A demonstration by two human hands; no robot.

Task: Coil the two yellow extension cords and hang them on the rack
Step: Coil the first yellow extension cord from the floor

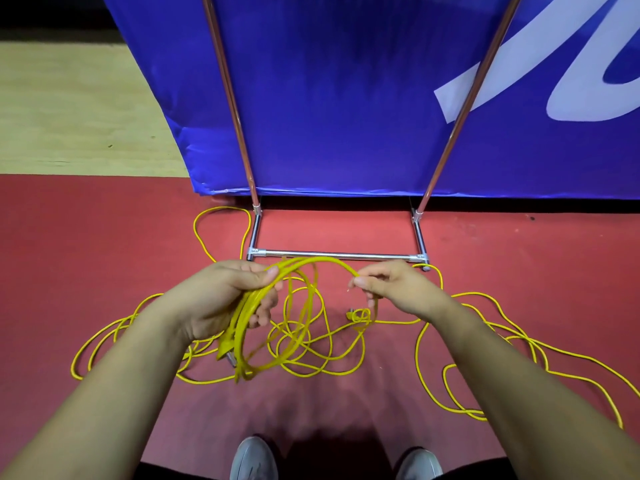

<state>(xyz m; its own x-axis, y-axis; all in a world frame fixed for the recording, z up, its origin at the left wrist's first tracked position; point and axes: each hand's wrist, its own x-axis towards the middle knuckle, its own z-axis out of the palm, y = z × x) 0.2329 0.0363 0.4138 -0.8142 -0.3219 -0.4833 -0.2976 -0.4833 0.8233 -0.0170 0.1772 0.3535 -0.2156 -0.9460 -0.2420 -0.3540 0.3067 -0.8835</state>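
Observation:
My left hand (227, 296) grips a bundle of several yellow cord loops (273, 355) that hang down from it above the floor. My right hand (391, 289) pinches the same yellow cord where it arches over from the bundle; the strand drops from my fingers toward a plug end (356, 314) near the floor. More yellow cord (491, 351) lies tangled on the red floor to the left, centre and right; which strands belong to which cord I cannot tell. The metal rack (332, 253) stands just beyond my hands, its two uprights rising out of view.
A blue banner (346, 98) stands behind the rack. Pale wooden floor (69, 109) lies at the far left beyond the red mat. My two grey shoes (254, 460) show at the bottom edge. A cord loop (221, 230) lies by the rack's left foot.

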